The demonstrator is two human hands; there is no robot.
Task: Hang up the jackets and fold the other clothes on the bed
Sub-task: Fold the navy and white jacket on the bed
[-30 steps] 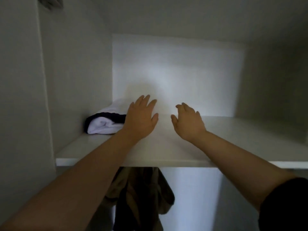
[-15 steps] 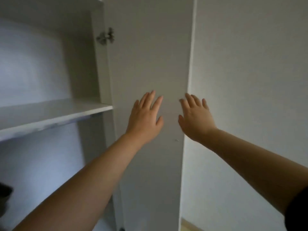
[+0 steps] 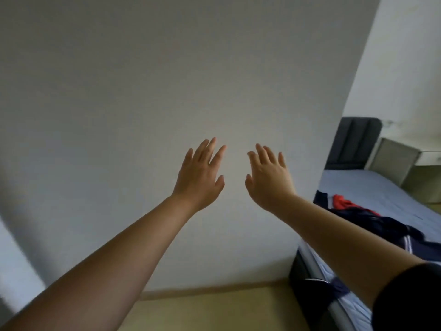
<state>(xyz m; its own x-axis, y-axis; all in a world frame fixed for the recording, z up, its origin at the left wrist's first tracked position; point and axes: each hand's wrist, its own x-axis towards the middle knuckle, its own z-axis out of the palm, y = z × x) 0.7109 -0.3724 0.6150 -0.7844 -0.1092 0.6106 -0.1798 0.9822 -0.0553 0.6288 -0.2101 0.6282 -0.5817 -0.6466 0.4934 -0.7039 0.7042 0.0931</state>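
Observation:
My left hand (image 3: 200, 177) and my right hand (image 3: 268, 180) are raised in front of me with straight, spread fingers, holding nothing, in front of a bare white wall (image 3: 167, 91). At the right edge stands the bed (image 3: 372, 187) with a light blue sheet. On it lies a heap of dark navy clothes (image 3: 377, 223) with white stripes, and a red garment (image 3: 341, 201) pokes out of the heap. My right forearm hides part of the heap.
A dark grey headboard (image 3: 355, 142) rises at the bed's far end, with a white bedside unit (image 3: 405, 168) beyond it. Yellowish wooden floor (image 3: 214, 311) runs along the wall's foot. A blurred white wardrobe edge (image 3: 14, 259) shows at the lower left.
The view has swung right, from the wardrobe shelf past its open door to the wall and the bed. Both hands stay raised and empty in front of me.

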